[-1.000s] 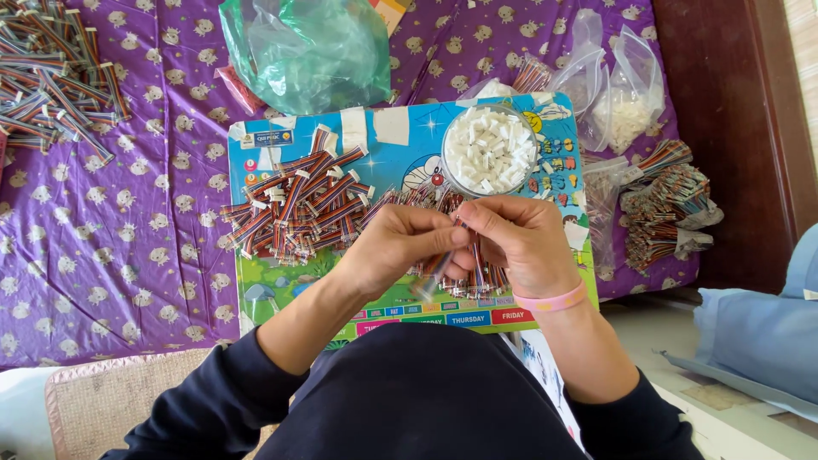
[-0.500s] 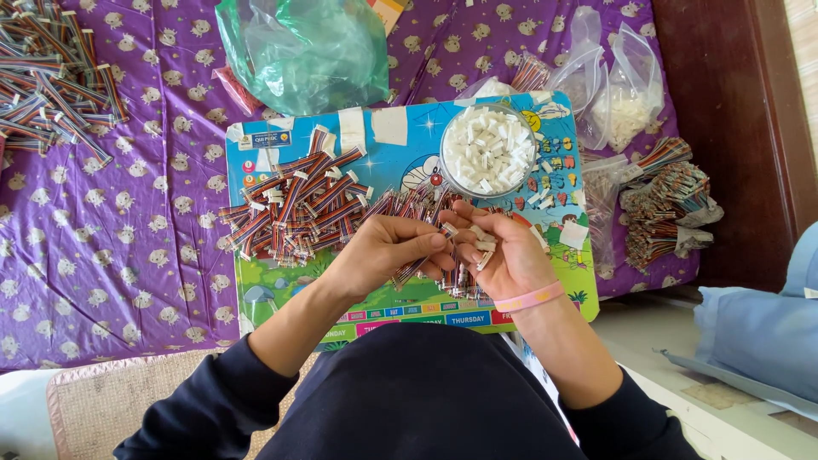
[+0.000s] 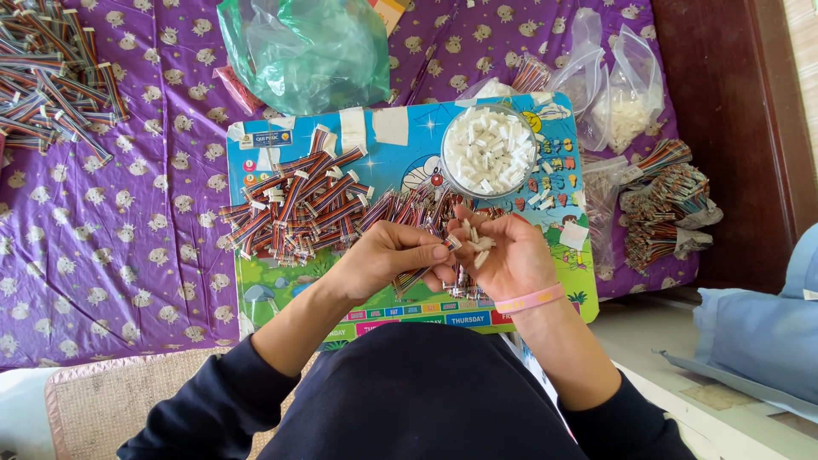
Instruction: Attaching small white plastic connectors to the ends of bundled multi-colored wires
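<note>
Because the short multicoloured ribbon cable (image 3: 419,274) is light and limp, the left hand (image 3: 388,260) pinches it near its end, over the colourful picture board (image 3: 409,149); the right hand (image 3: 503,255), half-cupped, cradles small white plastic connectors (image 3: 479,247), slippery and easily spilled.

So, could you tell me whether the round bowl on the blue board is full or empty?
Full: the round bowl is heaped to its rim with small white connectors.
</note>
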